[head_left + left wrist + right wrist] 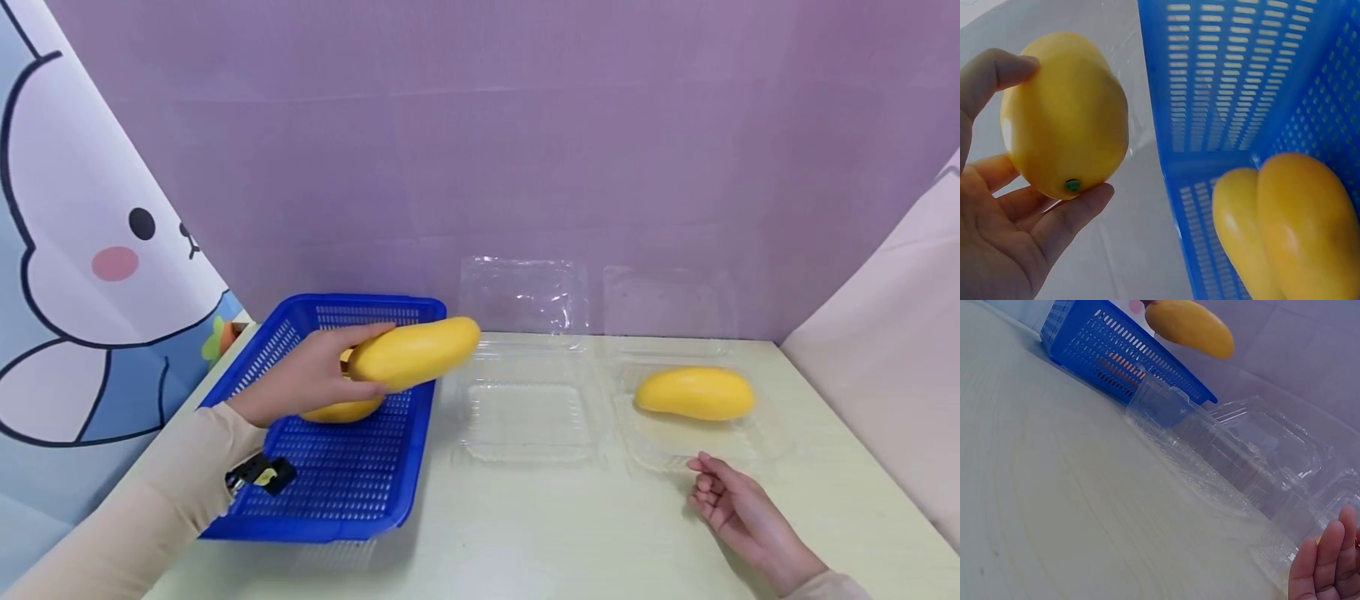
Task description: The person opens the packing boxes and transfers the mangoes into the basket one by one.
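Note:
My left hand (pixel 318 367) holds a yellow mango (pixel 423 352) by one end, above the right rim of a blue plastic basket (pixel 411 467). In the left wrist view, thumb and fingers grip the mango (pixel 1066 119) with its green stem end showing. Two more mangoes lie in the basket, as the left wrist view shows; one mango (pixel 1310 231) partly covers the other (pixel 1235 219). My right hand (pixel 742 521) is loosely curled, holding nothing, just in front of the right clear clamshell box (pixel 660 446), which has a mango (pixel 696 393) lying in it.
A second clear clamshell box (pixel 525 421) stands between the basket and the right box, its lid (pixel 525 296) raised against the purple backdrop (pixel 480 150). The right box's lid (pixel 667 304) is also up. Pale table surface (pixel 540 533) extends in front.

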Motion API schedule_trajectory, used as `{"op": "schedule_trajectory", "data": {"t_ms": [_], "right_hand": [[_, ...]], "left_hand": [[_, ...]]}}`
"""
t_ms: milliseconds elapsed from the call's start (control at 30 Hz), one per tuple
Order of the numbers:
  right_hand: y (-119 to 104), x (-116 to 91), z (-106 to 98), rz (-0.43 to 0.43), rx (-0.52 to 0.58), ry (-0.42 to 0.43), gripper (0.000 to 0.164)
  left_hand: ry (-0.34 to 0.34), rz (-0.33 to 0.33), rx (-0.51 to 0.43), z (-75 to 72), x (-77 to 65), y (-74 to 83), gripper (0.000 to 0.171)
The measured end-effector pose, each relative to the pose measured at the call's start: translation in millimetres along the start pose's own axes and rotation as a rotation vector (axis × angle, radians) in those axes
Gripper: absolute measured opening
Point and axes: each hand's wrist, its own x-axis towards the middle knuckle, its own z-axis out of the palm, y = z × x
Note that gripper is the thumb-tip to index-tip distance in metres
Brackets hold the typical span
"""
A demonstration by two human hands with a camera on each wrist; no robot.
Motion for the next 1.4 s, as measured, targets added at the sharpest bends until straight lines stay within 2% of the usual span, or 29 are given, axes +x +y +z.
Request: {"op": "schedule_trajectory", "data": {"t_ms": [233,567,833,1033,1400], "right_hand": [[1.6,-0.1,0.8,-0.001,-0.001,0.009,0.038],[2.2,-0.3,-0.4,-0.013,0.003,0.004,0.039],[1.9,0.1,-0.7,-0.004,0.000,-0.013,0.040],[1.6,-0.2,-0.8,-0.005,0.000,-0.010,0.039],[0.4,0.6,-0.3,0.000,-0.007,-0.009,0.039]], "left_hand": [[-0.040,-0.072,0.032,-9.3,-10.0,-17.2,0.071],[-0.059,-0.083,0.043,-20.3,-16.3,-29.3,0.069],[-0.090,-0.112,0.061,-22.7,-18.9,-39.5,0.069],[-0.171,-0.106,0.065,-22.2,-19.9,-45.2,0.069],[-0.239,-0.134,0.009,-19.1,-21.0,-52.3,0.066]]}}
